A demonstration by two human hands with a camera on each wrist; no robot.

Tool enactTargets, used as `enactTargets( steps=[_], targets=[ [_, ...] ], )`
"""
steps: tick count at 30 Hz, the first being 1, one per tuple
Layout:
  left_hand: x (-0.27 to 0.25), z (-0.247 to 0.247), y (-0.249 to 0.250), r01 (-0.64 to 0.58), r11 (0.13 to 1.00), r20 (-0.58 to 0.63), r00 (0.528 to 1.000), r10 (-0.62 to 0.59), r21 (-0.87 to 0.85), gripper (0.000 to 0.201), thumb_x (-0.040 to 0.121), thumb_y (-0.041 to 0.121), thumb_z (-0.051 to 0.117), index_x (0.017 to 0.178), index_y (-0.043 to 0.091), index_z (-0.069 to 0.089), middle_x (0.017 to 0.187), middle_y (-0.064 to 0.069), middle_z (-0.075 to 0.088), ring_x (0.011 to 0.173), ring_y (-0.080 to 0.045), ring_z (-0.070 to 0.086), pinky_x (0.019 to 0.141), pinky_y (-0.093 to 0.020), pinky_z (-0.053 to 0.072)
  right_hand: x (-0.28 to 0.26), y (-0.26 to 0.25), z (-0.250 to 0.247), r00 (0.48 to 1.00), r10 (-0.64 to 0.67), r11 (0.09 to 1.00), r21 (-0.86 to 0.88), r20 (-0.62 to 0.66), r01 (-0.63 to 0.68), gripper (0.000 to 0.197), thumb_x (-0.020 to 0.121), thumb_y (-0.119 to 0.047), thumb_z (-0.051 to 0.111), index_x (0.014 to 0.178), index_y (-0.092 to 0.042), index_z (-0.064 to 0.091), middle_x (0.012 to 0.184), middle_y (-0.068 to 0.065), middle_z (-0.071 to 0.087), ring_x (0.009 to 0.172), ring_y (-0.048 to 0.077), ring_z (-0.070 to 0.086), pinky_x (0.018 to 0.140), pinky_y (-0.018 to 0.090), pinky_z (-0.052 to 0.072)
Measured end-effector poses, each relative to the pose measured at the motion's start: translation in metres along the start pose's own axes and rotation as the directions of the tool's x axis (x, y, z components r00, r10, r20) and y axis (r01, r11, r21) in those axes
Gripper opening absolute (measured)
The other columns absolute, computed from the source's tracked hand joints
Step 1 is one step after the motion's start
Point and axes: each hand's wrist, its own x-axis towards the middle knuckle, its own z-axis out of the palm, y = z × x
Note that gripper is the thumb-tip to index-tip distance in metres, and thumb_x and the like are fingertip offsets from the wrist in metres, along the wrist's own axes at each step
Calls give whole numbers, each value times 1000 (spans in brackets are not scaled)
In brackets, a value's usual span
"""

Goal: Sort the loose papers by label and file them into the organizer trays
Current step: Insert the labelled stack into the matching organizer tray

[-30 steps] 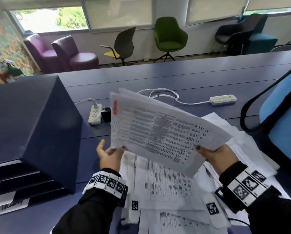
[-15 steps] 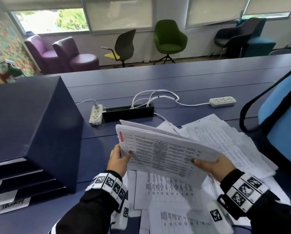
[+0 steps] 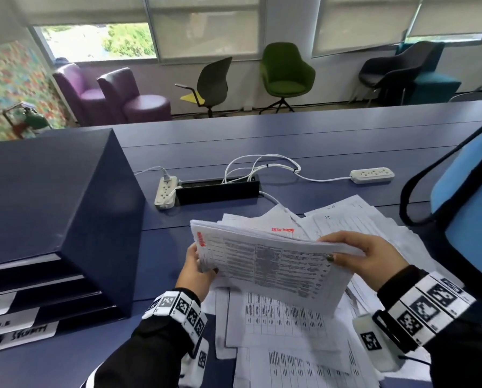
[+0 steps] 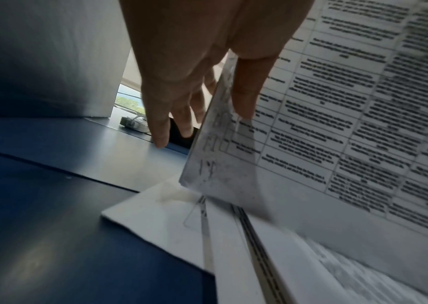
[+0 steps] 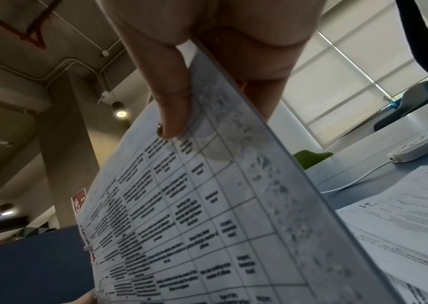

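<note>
Held sheaf of papers (image 3: 270, 261) sits above the loose papers (image 3: 284, 326), organizer trays (image 3: 46, 225) at 9 o'clock. Left hand (image 3: 196, 271) pinches its 9 o'clock edge; right hand (image 3: 365, 259) pinches its 3 o'clock edge, thumb on top.

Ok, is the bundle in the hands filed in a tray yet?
Not yet. Both the left hand and right hand hold the bundle above the table.

"H.E" and "SECURITY" on tray labels (image 3: 9, 326).

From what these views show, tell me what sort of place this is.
Probably an office meeting or lounge room: a long blue table with power strips, a labelled tray organizer, and assorted lounge chairs by the windows.
</note>
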Motion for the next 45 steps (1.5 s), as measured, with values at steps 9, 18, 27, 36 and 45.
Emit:
enactTargets(
  steps=[9, 18, 27, 36, 45],
  targets=[
    [-3, -12, 15, -140, 990, -68, 988, 140, 11, 11, 96, 20, 51, 94, 29, 55, 96, 18, 67, 92, -6, 62, 78, -24, 44, 3, -5, 4, 998, -28, 1000, -16, -60, 27, 32, 77, 11, 63, 81, -20, 68, 70, -19, 69, 65, -9, 58, 62, 1, 42],
    [-23, -56, 66, -378, 912, -69, 917, 392, 157, 23, 98, 15, 44, 89, 35, 53, 84, 13, 67, 76, 2, 62, 66, -21, 47, 15, -38, 27, 993, 78, 860, -509, 84, -25, 17, 88, -29, 60, 91, -44, 54, 80, -13, 67, 77, 4, 62, 64, 20, 42],
    [-53, -121, 94, -560, 773, 54, 819, 572, 298, 13, 84, 29, 66, 88, 42, 63, 83, 19, 68, 77, 2, 63, 70, -17, 50, 19, -29, 82, 994, 16, 990, -136, -104, -30, 41, 84, -22, 67, 122, -9, 58, 109, 9, 67, 97, 20, 60, 81, 25, 48],
    [-83, -195, 82, -506, 748, 113, 852, 512, 430, 8, 86, 32, 65, 92, 37, 67, 81, 23, 68, 78, 6, 62, 67, -9, 45, -12, -21, 167, 994, 62, 925, 369, 91, -92, 41, 69, -29, 72, 105, -13, 64, 99, 8, 73, 95, 33, 67, 72, 27, 57],
    [-90, -274, 10, -254, 861, 142, 967, 213, 441, 23, 86, 25, 67, 102, 42, 69, 84, 32, 68, 86, 12, 62, 77, -12, 46, -51, -20, 264, 952, 134, 929, 299, 276, -218, 81, 45, -57, 83, 110, -13, 63, 100, -2, 73, 92, 13, 69, 72, 16, 53]
  ],
)
